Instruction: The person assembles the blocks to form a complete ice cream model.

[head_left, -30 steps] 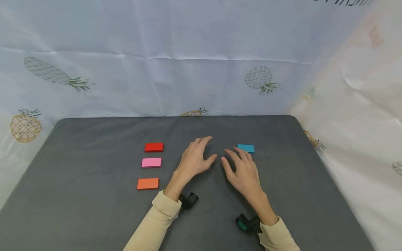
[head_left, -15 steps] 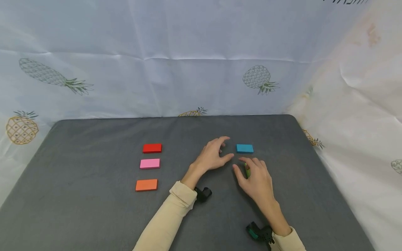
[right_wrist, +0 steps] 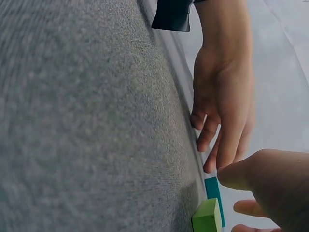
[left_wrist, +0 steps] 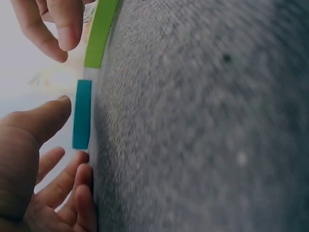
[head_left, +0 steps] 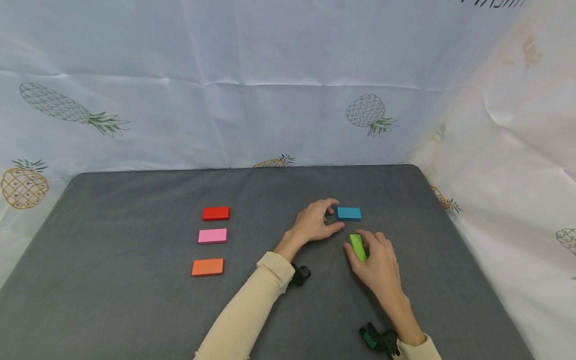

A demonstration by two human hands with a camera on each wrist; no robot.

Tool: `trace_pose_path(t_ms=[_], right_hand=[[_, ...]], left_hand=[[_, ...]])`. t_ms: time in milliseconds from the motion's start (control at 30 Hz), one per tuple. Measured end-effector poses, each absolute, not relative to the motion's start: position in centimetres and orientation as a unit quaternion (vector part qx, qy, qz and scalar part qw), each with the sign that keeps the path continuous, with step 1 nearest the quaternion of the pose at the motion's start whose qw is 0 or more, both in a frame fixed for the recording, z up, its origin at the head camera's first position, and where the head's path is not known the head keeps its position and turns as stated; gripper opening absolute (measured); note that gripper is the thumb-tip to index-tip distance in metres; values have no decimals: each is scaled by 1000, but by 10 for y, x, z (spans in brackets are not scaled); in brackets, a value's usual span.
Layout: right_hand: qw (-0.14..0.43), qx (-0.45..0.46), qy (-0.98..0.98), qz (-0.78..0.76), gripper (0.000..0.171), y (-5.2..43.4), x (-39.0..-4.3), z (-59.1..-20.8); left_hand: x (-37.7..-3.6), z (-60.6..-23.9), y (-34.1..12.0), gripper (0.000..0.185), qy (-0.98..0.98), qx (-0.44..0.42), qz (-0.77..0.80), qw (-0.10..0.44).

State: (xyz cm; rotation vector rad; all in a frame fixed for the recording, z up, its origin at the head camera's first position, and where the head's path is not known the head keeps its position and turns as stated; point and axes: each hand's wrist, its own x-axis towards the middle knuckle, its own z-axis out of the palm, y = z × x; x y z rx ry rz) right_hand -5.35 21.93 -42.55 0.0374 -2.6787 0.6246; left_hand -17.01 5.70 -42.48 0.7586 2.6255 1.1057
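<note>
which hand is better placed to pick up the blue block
Left, probably. The left hand already curls beside the blue block, thumb and fingers flanking its near end, while the right hand grips the green block.

A dark grey, felt-like bench [head_left: 135,310] carries five flat rectangular blocks. On the left, in a column from far to near, lie a red rectangular block [head_left: 216,213], a pink rectangular block [head_left: 212,236] and an orange rectangular block [head_left: 207,267]. To the right lie a teal-blue rectangular block [head_left: 349,213] and, nearer, a bright green rectangular block [head_left: 357,247]. Both arms wear cream sleeves [head_left: 252,310]. At each wrist sits a black camera mount [head_left: 300,274], the right one with a teal patch. Behind hangs a white cloth backdrop [head_left: 270,75] printed with grey, green-leaved and yellow pineapples.
</note>
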Motion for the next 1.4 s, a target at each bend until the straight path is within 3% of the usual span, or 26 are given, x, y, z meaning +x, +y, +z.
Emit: trace_pose_path(t_ms=[300,567,800,1000,1200,1400], right_hand=[[165,-14,-961,223,47,223,-52,-429],[122,-34,-966,225,43,223,-52,-429],[116,-38,-966,226,41,222,-53,-429],[77,-43,-968,234,46,223,-54,-426],[46,-52,-967,246,45,224,-55,-422],[53,-58,-964,255,43,221,-55,-421]], left_hand=[[-167,-426,72,52,928,217,294,67],[-163,-433,80,38,937,193,289,20],[-163,-431,78,35,933,196,298,37],[-164,-427,78,44,940,200,275,39],[-164,-426,79,37,943,193,269,44],[-161,-425,75,36,933,202,293,53]])
